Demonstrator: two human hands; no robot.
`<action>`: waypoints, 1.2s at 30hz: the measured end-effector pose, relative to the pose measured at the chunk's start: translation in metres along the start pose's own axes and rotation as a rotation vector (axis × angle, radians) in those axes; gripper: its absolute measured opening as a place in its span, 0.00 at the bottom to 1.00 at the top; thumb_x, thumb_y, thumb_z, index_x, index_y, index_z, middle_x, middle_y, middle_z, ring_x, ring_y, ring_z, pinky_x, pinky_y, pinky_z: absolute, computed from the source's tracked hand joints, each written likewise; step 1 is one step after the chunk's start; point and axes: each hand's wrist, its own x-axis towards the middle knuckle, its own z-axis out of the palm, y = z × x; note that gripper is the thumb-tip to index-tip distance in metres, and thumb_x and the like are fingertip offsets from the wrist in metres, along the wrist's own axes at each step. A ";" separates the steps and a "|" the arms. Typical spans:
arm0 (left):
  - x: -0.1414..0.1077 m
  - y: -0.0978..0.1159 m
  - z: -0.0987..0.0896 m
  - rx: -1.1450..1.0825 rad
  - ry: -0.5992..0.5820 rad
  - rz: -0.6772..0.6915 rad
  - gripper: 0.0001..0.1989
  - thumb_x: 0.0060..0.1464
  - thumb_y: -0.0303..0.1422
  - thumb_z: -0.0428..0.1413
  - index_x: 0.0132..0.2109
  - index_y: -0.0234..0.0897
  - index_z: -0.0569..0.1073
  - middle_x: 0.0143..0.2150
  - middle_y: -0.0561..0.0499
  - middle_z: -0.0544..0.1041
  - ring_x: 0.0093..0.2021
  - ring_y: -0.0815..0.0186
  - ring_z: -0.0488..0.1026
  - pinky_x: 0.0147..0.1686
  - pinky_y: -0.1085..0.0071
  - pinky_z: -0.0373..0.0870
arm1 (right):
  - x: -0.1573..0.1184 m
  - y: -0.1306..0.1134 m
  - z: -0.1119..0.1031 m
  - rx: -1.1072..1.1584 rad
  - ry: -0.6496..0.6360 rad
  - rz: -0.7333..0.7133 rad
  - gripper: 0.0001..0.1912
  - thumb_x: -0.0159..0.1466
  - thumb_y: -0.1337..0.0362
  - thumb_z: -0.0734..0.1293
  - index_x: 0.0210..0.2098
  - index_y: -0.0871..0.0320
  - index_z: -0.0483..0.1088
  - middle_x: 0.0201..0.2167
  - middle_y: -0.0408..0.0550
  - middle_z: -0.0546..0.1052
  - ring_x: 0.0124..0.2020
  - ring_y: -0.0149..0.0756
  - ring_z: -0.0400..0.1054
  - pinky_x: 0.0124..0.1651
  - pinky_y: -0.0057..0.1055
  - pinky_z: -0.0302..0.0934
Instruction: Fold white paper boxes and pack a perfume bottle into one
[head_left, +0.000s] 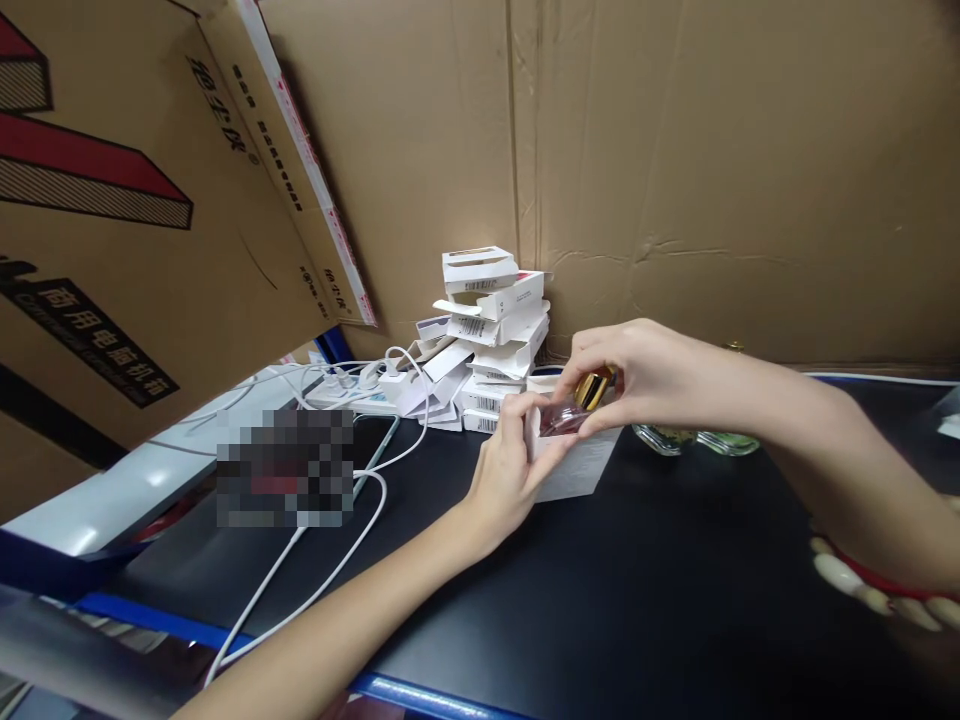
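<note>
Bottle: the small pinkish-purple clear glass bottle (pixel 559 420) with a shiny gold cap (pixel 594 389) is between our two hands above the tabletop, tilted, its cap toward our right palm.
Left hand: our left hand (pixel 504 462) is closed around a white, finely printed paper or thin-card piece (pixel 577 472) beside the glass; we should hold it firmly without crushing the edge.
Right hand: our right hand (pixel 628 378) pinches the bottle near its cap, thumb below and fingers above; steady pressure on the glass seems safer than trusting the cap alone.
Printed piece: we cannot tell whether it wraps the bottle or only lies against it, so we'd best keep its edge from catching.
Green-tinted bottles: two clear glass shapes with green tints (pixel 726 440) stand near, beyond our right forearm; we should keep that elbow from sweeping back.
Carton pile: the uneven stack of small white cardboard cartons (pixel 491 345) rises just behind our left hand; a nudge could topple it.
Tabletop: smooth black (pixel 637 600), below our hands.
</note>
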 end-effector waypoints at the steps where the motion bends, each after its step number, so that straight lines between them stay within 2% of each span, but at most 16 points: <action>1: 0.000 0.001 0.000 0.006 0.003 -0.004 0.17 0.53 0.33 0.54 0.49 0.36 0.60 0.46 0.47 0.63 0.43 0.70 0.65 0.43 0.79 0.61 | 0.001 0.000 0.002 0.000 -0.005 -0.010 0.10 0.51 0.61 0.70 0.32 0.58 0.74 0.30 0.44 0.73 0.31 0.29 0.65 0.30 0.24 0.54; 8: -0.001 -0.004 0.002 0.084 0.025 0.066 0.15 0.55 0.34 0.52 0.48 0.36 0.59 0.43 0.48 0.64 0.40 0.72 0.66 0.39 0.80 0.62 | 0.003 -0.004 0.006 -0.110 0.013 0.073 0.11 0.51 0.60 0.71 0.33 0.57 0.73 0.31 0.44 0.73 0.31 0.30 0.65 0.28 0.24 0.50; 13: 0.005 -0.009 0.001 0.203 0.016 0.313 0.12 0.59 0.35 0.49 0.48 0.36 0.57 0.41 0.49 0.63 0.40 0.72 0.65 0.39 0.78 0.64 | 0.006 0.003 0.010 -0.049 0.035 0.016 0.10 0.47 0.63 0.73 0.29 0.59 0.73 0.27 0.44 0.71 0.28 0.28 0.63 0.28 0.24 0.51; 17: 0.009 -0.008 -0.002 0.284 0.026 0.386 0.10 0.60 0.35 0.48 0.46 0.36 0.58 0.39 0.51 0.63 0.39 0.74 0.64 0.37 0.82 0.64 | 0.006 0.005 0.009 -0.008 0.053 0.009 0.10 0.48 0.62 0.72 0.29 0.59 0.74 0.26 0.43 0.71 0.26 0.27 0.63 0.27 0.24 0.51; 21: 0.010 -0.009 -0.003 0.301 0.034 0.385 0.10 0.60 0.35 0.48 0.46 0.35 0.60 0.37 0.51 0.64 0.37 0.75 0.64 0.35 0.82 0.64 | 0.004 0.004 0.009 0.013 0.042 0.057 0.06 0.51 0.65 0.70 0.30 0.58 0.74 0.27 0.42 0.72 0.28 0.27 0.63 0.28 0.24 0.51; 24: 0.010 -0.011 -0.004 0.274 0.033 0.347 0.10 0.59 0.35 0.49 0.46 0.36 0.61 0.38 0.51 0.65 0.35 0.76 0.64 0.34 0.82 0.64 | 0.004 0.005 0.011 0.024 0.036 0.033 0.05 0.53 0.65 0.69 0.31 0.58 0.73 0.30 0.43 0.72 0.31 0.28 0.64 0.30 0.24 0.52; 30: 0.012 -0.011 -0.008 0.213 -0.040 0.299 0.16 0.59 0.35 0.49 0.52 0.38 0.59 0.45 0.49 0.66 0.41 0.72 0.66 0.38 0.79 0.65 | 0.007 0.005 0.012 -0.011 0.071 0.054 0.08 0.50 0.64 0.71 0.29 0.59 0.74 0.28 0.44 0.71 0.29 0.28 0.62 0.28 0.24 0.50; 36: 0.016 -0.009 -0.010 0.219 -0.020 0.322 0.12 0.58 0.32 0.51 0.49 0.36 0.62 0.43 0.51 0.67 0.43 0.73 0.65 0.40 0.80 0.64 | 0.007 0.004 0.013 -0.051 0.068 0.060 0.05 0.51 0.65 0.71 0.30 0.55 0.75 0.26 0.42 0.71 0.29 0.27 0.61 0.28 0.24 0.48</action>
